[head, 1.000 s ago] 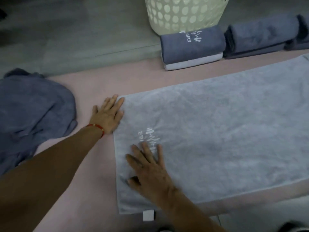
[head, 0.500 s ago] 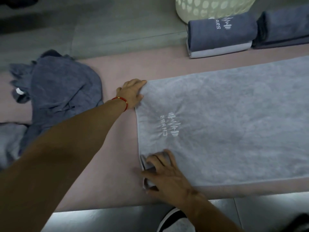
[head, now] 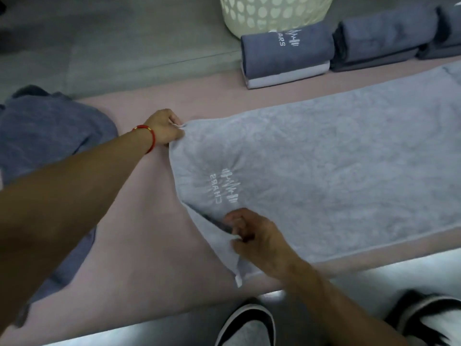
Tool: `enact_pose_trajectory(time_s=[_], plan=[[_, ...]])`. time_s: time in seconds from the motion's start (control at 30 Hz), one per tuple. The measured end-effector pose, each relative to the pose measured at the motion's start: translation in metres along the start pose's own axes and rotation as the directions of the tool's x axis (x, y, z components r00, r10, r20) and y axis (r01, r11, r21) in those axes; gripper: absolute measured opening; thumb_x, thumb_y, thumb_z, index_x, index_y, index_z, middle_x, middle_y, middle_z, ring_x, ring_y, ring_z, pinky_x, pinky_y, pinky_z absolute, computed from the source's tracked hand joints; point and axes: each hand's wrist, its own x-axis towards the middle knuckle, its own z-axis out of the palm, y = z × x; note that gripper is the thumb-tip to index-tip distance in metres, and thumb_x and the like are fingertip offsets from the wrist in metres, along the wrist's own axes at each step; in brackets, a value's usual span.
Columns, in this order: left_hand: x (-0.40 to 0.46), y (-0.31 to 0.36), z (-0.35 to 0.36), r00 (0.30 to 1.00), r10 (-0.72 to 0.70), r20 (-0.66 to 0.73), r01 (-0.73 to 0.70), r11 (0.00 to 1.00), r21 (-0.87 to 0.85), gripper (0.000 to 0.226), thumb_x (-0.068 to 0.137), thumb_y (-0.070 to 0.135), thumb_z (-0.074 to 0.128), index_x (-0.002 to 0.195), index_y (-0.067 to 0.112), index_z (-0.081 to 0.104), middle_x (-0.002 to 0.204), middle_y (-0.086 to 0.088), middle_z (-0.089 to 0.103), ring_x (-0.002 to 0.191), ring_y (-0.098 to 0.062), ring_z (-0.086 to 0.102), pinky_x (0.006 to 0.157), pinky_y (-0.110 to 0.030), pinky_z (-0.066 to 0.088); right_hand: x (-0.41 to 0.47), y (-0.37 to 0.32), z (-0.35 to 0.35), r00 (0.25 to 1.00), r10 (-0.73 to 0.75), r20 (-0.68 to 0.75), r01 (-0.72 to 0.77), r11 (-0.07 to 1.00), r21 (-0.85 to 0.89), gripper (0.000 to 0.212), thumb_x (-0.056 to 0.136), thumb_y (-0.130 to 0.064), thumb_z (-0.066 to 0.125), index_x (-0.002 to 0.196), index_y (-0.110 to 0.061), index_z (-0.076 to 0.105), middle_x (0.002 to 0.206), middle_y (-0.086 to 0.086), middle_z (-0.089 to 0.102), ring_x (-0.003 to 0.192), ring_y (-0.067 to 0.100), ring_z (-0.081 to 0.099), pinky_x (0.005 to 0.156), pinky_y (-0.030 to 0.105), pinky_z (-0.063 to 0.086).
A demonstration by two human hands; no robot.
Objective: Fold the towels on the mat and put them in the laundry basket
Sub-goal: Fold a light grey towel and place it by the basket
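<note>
Currently, light grey towel (head: 324, 171) is being gripped at two corners by left hand (head: 163, 127) and right hand (head: 252, 233); folded towels (head: 287, 56) are waiting beside basket (head: 274, 13), crumpled towel (head: 50, 131) unfolded.

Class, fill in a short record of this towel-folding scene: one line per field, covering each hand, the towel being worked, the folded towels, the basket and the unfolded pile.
left hand: pinches towel's far corner
right hand: grips towel's near corner
towel: light grey, spread on pink mat
folded towels: beside basket
basket: cream, behind mat
pile: dark, crumpled, left
</note>
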Motion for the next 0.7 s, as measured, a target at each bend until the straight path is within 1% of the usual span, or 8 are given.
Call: enact_pose_trajectory(time_s=[0.1, 0.2, 0.3, 0.4, 0.47, 0.53, 0.63, 0.7], plan=[[-0.011, 0.03, -0.011, 0.985, 0.16, 0.071, -0.139, 0.962, -0.235, 0.033, 0.083, 0.003, 0.071, 0.108, 0.02, 0.056, 0.097, -0.018, 0.067, 0.083, -0.032, 0.065, 0.067, -0.034, 0.056, -0.007, -0.004, -0.074, 1.0, 0.0, -0.025, -0.001, 0.999, -0.043, 0.046, 0.078, 0.002, 0.081, 0.108, -0.032, 0.069, 0.08, -0.002, 0.057, 0.072, 0.017, 0.055, 0.072, 0.036, 0.054], [-0.015, 0.086, -0.011, 0.945, 0.291, 0.149, -0.204, 0.881, -0.427, 0.039, 0.091, -0.006, 0.063, 0.123, 0.016, 0.061, 0.101, -0.02, 0.067, 0.081, -0.024, 0.066, 0.062, -0.027, 0.06, -0.017, -0.012, -0.15, 0.978, 0.136, -0.158, -0.141, 0.99, -0.024, 0.048, 0.078, 0.002, 0.083, 0.116, -0.024, 0.071, 0.092, 0.007, 0.067, 0.075, 0.024, 0.061, 0.079, 0.034, 0.059], [-0.01, 0.155, 0.004, 0.918, 0.365, 0.156, -0.262, 0.852, -0.453, 0.03, 0.091, -0.008, 0.061, 0.116, 0.006, 0.068, 0.101, -0.017, 0.066, 0.074, -0.015, 0.068, 0.061, -0.023, 0.059, -0.033, -0.016, -0.218, 0.923, 0.24, -0.299, -0.271, 0.96, -0.065, 0.034, 0.078, 0.002, 0.082, 0.107, -0.015, 0.076, 0.083, 0.008, 0.074, 0.072, 0.019, 0.067, 0.075, 0.031, 0.06], [0.002, 0.224, 0.03, 0.905, 0.395, 0.16, -0.276, 0.83, -0.485, 0.028, 0.089, -0.008, 0.062, 0.109, 0.01, 0.071, 0.096, -0.015, 0.064, 0.072, -0.02, 0.064, 0.059, -0.023, 0.059, -0.058, -0.017, -0.284, 0.886, 0.288, -0.363, -0.348, 0.931, -0.11, 0.019, 0.079, 0.001, 0.082, 0.089, -0.016, 0.08, 0.081, 0.008, 0.076, 0.07, 0.017, 0.068, 0.07, 0.029, 0.059], [0.011, 0.271, 0.051, 0.875, 0.435, 0.213, -0.284, 0.817, -0.501, 0.037, 0.088, -0.009, 0.061, 0.112, 0.017, 0.072, 0.093, -0.013, 0.06, 0.072, -0.021, 0.063, 0.059, -0.025, 0.06, -0.077, -0.019, -0.325, 0.864, 0.284, -0.417, -0.368, 0.92, -0.136, 0.015, 0.079, -0.002, 0.083, 0.083, -0.016, 0.08, 0.076, 0.007, 0.074, 0.068, 0.015, 0.066, 0.072, 0.033, 0.058], [0.021, 0.314, 0.075, 0.847, 0.458, 0.27, -0.277, 0.814, -0.51, 0.044, 0.088, -0.011, 0.059, 0.114, 0.023, 0.073, 0.088, -0.011, 0.058, 0.072, -0.021, 0.061, 0.059, -0.027, 0.06, -0.096, -0.022, -0.363, 0.837, 0.272, -0.475, -0.372, 0.919, -0.129, 0.012, 0.081, -0.002, 0.082, 0.082, -0.013, 0.078, 0.073, 0.007, 0.07, 0.066, 0.015, 0.064, 0.068, 0.03, 0.058], [0.031, 0.383, 0.119, 0.835, 0.456, 0.309, -0.261, 0.821, -0.508, 0.035, 0.09, -0.006, 0.059, 0.113, 0.016, 0.072, 0.084, -0.005, 0.066, 0.077, -0.022, 0.062, 0.064, -0.027, 0.061, -0.126, -0.017, -0.418, 0.803, 0.261, -0.536, -0.379, 0.917, -0.121, 0.011, 0.084, -0.002, 0.079, 0.081, -0.012, 0.076, 0.072, 0.006, 0.069, 0.066, 0.015, 0.064, 0.065, 0.028, 0.058], [0.037, 0.425, 0.148, 0.826, 0.439, 0.354, -0.23, 0.835, -0.501, 0.031, 0.09, 0.001, 0.06, 0.116, 0.015, 0.071, 0.095, -0.008, 0.071, 0.081, -0.022, 0.064, 0.065, -0.029, 0.059, -0.144, -0.003, -0.452, 0.761, 0.254, -0.598, -0.365, 0.928, -0.07, 0.012, 0.085, -0.001, 0.077, 0.08, -0.012, 0.075, 0.071, 0.007, 0.07, 0.065, 0.012, 0.064, 0.065, 0.029, 0.057]])
